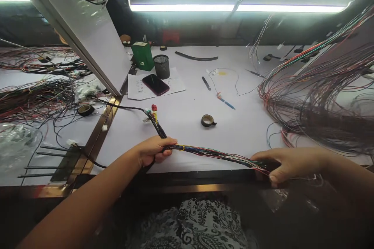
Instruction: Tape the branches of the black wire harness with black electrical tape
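Note:
My left hand (153, 151) grips a bundle of coloured wires (216, 153) near the white table's front edge. The bundle's taped end runs up and left from that hand to small red and white connectors (152, 111). My right hand (288, 163) is closed on the same bundle further right, where its loose wires fan out at the table edge. The bundle lies stretched almost level between the two hands. A roll of black tape (207, 120) lies on the white table (187, 124) just behind the bundle.
A large hank of coloured wires (318, 97) hangs at the right. Behind are a phone (155, 84) on paper, a mesh cup (161, 66), a green box (142, 55) and a blue pen (226, 102). At the left lie wire heaps (35, 97) and another tape roll (85, 109).

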### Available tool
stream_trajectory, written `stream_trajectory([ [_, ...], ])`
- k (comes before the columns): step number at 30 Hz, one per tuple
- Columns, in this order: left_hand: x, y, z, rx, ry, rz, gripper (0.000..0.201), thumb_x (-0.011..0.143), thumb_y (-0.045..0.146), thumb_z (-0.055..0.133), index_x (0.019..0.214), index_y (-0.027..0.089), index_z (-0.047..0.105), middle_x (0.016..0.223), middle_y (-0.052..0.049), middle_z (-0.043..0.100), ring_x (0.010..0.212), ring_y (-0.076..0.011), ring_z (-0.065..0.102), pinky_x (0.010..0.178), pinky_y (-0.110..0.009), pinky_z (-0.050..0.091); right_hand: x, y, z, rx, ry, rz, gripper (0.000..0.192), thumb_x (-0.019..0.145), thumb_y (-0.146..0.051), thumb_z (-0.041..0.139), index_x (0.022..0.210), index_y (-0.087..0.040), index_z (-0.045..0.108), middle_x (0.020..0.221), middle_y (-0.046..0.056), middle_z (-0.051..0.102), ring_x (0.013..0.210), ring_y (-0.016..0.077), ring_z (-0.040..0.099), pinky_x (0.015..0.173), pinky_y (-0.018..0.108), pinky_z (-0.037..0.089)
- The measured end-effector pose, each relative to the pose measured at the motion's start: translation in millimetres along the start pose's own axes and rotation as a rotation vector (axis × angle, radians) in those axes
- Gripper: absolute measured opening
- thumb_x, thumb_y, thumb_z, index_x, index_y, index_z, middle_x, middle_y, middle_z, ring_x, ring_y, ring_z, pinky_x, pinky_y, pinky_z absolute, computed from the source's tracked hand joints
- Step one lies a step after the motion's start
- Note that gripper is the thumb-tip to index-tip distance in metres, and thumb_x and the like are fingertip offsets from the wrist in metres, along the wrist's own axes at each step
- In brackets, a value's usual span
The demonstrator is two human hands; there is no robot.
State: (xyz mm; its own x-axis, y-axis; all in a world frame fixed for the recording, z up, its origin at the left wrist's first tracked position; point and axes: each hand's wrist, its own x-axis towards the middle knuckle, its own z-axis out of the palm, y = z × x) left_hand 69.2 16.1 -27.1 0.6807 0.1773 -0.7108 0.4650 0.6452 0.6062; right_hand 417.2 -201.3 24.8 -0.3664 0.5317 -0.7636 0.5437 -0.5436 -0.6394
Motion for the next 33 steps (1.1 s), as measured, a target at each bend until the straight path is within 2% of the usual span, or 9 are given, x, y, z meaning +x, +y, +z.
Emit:
stream_trajectory([
  [4,-2,-2,1.4,0.040,-0.056,0.055,0.039,0.082,0.055,0.058,0.083,0.016,0.052,0.052,0.005,0.047,0.035,-0.0030,0.022,0.036,-0.019,0.012,5,-12,3,0.089,0.052,0.005,0.048,0.083,-0.058,0.050,0.108,-0.018,0.059,0.088,0.005,0.064,0.079,0.0190,0.061,0.072,0.029,0.048],
  [7,-4,-3,3.0,0.091,-0.072,0.095,0.037,0.079,0.051,0.065,0.084,0.016,0.052,0.052,0.004,0.049,0.036,-0.0033,0.023,0.035,-0.019,0.013,11,-10,2,0.079,0.287,0.071,0.048,0.083,-0.064,0.045,0.097,-0.020,0.058,0.079,0.003,0.061,0.066,0.0157,0.055,0.061,0.027,0.045],
  [10,-5,-5,4.0,0.126,-0.057,0.105,0.033,0.076,0.041,0.070,0.089,0.016,0.052,0.052,0.004,0.049,0.037,-0.0037,0.025,0.035,-0.018,0.013,10,-7,-2,0.016,0.492,0.038,0.045,0.080,-0.064,0.049,0.093,-0.021,0.058,0.078,0.000,0.058,0.064,0.0130,0.049,0.057,0.025,0.041],
  [16,-5,-7,6.9,0.184,-0.020,0.083,0.033,0.075,0.038,0.071,0.090,0.015,0.053,0.053,0.004,0.051,0.038,-0.0035,0.026,0.037,-0.019,0.012,0,-19,0,0.141,0.548,-0.043,0.049,0.079,-0.055,0.058,0.112,-0.018,0.052,0.077,0.002,0.060,0.069,0.0140,0.057,0.062,0.024,0.045],
  [22,-4,-8,8.5,0.221,-0.010,0.066,0.034,0.074,0.040,0.071,0.088,0.015,0.053,0.052,0.004,0.051,0.038,-0.0039,0.028,0.037,-0.019,0.014,9,-25,-1,0.010,0.691,0.073,0.041,0.085,-0.051,0.048,0.113,-0.021,0.051,0.088,0.003,0.064,0.051,0.0088,0.055,0.041,0.020,0.037],
  [25,-5,-7,8.8,0.217,0.002,0.072,0.033,0.075,0.041,0.071,0.087,0.015,0.053,0.051,0.004,0.051,0.038,-0.0038,0.027,0.037,-0.019,0.013,10,-19,-8,-0.073,0.670,0.087,0.037,0.087,-0.048,0.044,0.111,-0.020,0.055,0.086,0.004,0.066,0.061,0.0137,0.061,0.051,0.024,0.044],
  [28,-5,-6,11.0,0.225,-0.006,0.076,0.031,0.076,0.040,0.069,0.083,0.015,0.053,0.052,0.004,0.053,0.037,-0.0039,0.027,0.037,-0.020,0.013,16,-24,-6,-0.369,0.762,0.099,0.034,0.087,-0.044,0.047,0.105,-0.020,0.061,0.097,0.007,0.068,0.084,0.0225,0.064,0.074,0.034,0.048],
  [31,-1,-6,16.4,0.249,-0.028,0.080,0.030,0.076,0.041,0.069,0.083,0.016,0.054,0.053,0.002,0.056,0.036,-0.0043,0.028,0.037,-0.020,0.014,41,-55,14,-0.578,0.889,-0.122,0.037,0.088,-0.044,0.047,0.116,-0.022,0.058,0.121,0.008,0.061,0.105,0.0252,0.058,0.088,0.038,0.045],
  [33,3,-6,20.5,0.254,-0.042,0.102,0.035,0.075,0.046,0.069,0.086,0.016,0.055,0.053,0.003,0.055,0.036,-0.0049,0.029,0.037,-0.020,0.015,68,-84,36,-0.576,0.846,-0.296,0.043,0.088,-0.046,0.049,0.124,-0.022,0.052,0.127,0.009,0.057,0.109,0.0238,0.057,0.089,0.036,0.045],
])
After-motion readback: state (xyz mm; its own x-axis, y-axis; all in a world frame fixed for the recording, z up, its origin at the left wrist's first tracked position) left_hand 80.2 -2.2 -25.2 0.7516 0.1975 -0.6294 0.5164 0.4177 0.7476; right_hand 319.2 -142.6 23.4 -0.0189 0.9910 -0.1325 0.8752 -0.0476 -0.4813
